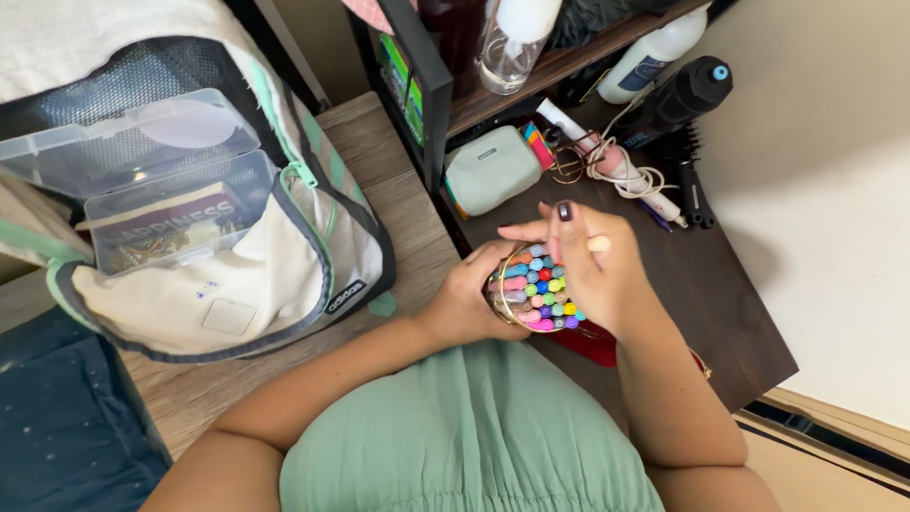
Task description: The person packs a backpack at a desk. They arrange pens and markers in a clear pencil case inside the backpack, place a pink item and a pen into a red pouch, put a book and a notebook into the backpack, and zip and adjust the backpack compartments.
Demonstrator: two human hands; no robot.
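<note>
A round holder (504,305) with a thin gold rim is packed with several coloured markers (540,289), their caps facing up. My left hand (466,301) wraps around the holder's left side and holds it above the dark table. My right hand (590,270) rests over the right side of the markers, fingers curled, with a pale marker end (599,244) pinched between thumb and fingers. My green dress (455,436) fills the bottom of the view.
An open backpack (237,284) with a clear plastic box (161,180) lies on the wooden surface at left. A mint pouch (491,169), coiled cord (621,171), bottles (654,52) and a black hairbrush (687,175) crowd the dark table (720,294) behind my hands.
</note>
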